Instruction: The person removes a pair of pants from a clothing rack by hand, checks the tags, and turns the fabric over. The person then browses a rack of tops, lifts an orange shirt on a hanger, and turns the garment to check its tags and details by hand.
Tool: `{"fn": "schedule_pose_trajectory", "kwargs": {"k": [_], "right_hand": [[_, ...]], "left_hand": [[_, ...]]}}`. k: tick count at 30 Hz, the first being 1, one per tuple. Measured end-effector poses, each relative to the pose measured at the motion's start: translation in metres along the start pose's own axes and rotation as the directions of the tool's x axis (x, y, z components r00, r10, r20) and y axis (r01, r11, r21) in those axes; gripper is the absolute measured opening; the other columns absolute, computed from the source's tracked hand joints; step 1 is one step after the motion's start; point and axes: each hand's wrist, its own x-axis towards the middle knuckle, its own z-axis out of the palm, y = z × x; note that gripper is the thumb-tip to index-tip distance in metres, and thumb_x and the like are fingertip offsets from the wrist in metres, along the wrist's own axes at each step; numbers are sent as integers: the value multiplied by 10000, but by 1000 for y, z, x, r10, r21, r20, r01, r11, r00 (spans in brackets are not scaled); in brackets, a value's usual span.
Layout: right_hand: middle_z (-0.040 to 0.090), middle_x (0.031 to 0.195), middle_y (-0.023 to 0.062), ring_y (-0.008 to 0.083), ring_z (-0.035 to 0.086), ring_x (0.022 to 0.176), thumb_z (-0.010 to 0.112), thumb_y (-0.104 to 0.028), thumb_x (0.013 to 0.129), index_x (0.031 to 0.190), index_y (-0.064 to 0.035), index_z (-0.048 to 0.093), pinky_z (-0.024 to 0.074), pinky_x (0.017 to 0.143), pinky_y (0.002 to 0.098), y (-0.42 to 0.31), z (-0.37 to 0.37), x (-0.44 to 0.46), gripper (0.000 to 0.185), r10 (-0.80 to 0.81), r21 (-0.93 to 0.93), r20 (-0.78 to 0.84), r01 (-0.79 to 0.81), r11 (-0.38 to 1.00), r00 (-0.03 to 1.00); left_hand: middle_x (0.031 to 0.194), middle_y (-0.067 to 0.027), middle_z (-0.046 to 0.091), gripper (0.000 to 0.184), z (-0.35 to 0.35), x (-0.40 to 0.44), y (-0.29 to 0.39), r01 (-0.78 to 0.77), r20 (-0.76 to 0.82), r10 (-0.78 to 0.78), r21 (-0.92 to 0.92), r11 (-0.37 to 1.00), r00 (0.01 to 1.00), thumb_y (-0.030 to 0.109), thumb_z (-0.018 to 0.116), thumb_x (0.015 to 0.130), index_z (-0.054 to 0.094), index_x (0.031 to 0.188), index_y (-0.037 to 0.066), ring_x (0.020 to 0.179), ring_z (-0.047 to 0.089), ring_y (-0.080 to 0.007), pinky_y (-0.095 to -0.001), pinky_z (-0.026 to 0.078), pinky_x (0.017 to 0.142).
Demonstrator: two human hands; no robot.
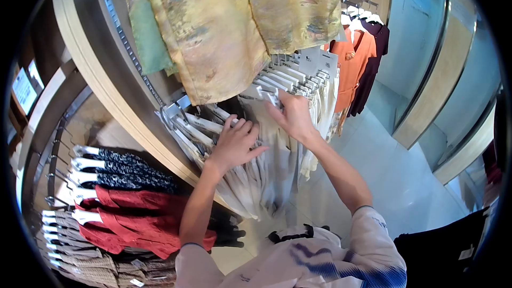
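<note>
A row of pale cream and grey trousers (272, 165) hangs on white clip hangers (288, 77) from a rail in front of me. My right hand (296, 117) is closed at the top of the row, its fingers around the end of a white hanger (266, 95) that holds a pale grey garment. To its left, my left hand (237, 141) lies over the hangers and cloth with fingers spread and thumb apart, touching them without a grasp. Dark space shows between the two hands at the rail.
Yellow patterned garments (213, 32) hang above the row and cover part of the rail. Red blouses (133, 218) and dark patterned clothes (133, 168) hang at lower left. An orange dress (352, 64) hangs at the right, near a glass panel (410, 37). Pale floor tiles (346, 154) lie below.
</note>
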Motion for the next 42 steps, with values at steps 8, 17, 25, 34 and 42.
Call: {"fn": "schedule_pose_trajectory", "kwargs": {"k": [8, 17, 25, 34, 42], "right_hand": [[554, 564, 199, 372, 570, 522, 675, -307, 817, 763, 11, 605, 452, 505, 424, 26, 26, -19, 329, 80, -29, -27, -81, 996, 996], [608, 659, 237, 418, 620, 669, 665, -310, 814, 877, 51, 575, 499, 615, 478, 32, 29, -48, 377, 152, -15, 174, -152, 988, 973], [540, 1170, 219, 369, 571, 1020, 662, -147, 798, 1222, 0, 462, 493, 808, 423, 19, -1, -86, 492, 89, 55, 91, -94, 994, 992], [581, 1102, 193, 376, 604, 955, 679, -166, 786, 1149, -17, 516, 509, 765, 442, 45, -66, -260, 425, 446, -153, 659, -473, 868, 606], [611, 1003, 212, 393, 587, 979, 687, -262, 790, 1077, -10, 579, 487, 807, 469, 106, -137, -406, 397, 535, -332, 786, -519, 788, 310]], "left_hand": [[916, -142, 575, 488, 3, 9, 7, 19, 26, -19, -6, 1000, 999, 428, 648, 816, 561, 976, -24, 942, 534, -295, -463, 302, 1008], [973, -157, 575, 480, 8, 16, 12, 39, 49, -39, 9, 999, 998, 332, 682, 798, 542, 1054, -50, 975, 523, -308, -478, 293, 1011], [1022, -195, 571, 478, 16, 19, 16, 93, 45, -94, 22, 995, 995, 265, 692, 794, 522, 1102, -58, 1029, 526, -325, -473, 293, 1046], [1173, -244, 514, 546, 34, 10, 8, 105, 29, -109, 111, 988, 994, 274, 679, 837, 464, 1190, -83, 1133, 454, -410, -488, 307, 1060], [1271, -211, 446, 587, 33, 21, 35, 159, -29, -156, 197, 968, 987, 170, 718, 820, 398, 1249, -69, 1167, 431, -394, -454, 363, 958]]}}
